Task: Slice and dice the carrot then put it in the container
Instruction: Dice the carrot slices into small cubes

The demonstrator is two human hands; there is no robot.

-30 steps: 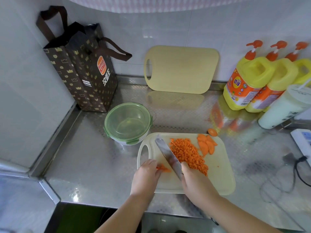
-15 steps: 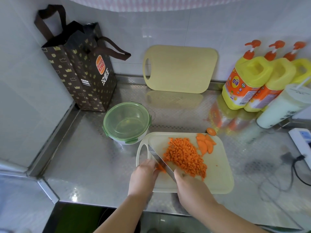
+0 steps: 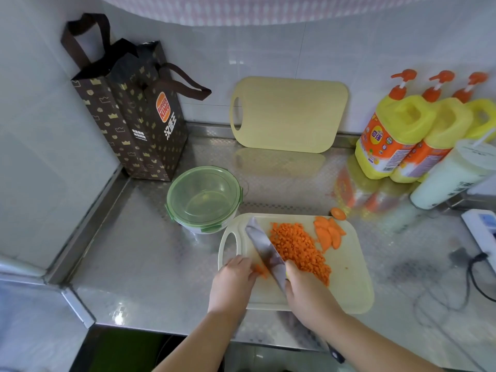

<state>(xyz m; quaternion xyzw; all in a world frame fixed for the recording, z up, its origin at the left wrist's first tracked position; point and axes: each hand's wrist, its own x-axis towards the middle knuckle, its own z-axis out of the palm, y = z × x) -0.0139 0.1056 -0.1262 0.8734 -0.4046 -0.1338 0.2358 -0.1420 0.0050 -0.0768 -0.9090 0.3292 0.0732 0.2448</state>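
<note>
While the left hand (image 3: 232, 280) pins thin carrot strips (image 3: 261, 270) with curled fingers on the smooth pale board (image 3: 349, 285), the right hand (image 3: 308, 294) grips the steel knife (image 3: 264, 248).

I saw the right hand (image 3: 308, 294) bring the knife (image 3: 264, 251) down on the carrot piece (image 3: 261, 271), then lift it back up.

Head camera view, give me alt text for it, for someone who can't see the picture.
A person's right hand grips a knife, its blade at the carrot strips that the left hand holds on a pale cutting board. Diced carrot and carrot slices lie on the board; a green-lidded container stands beside it on the steel counter.
</note>
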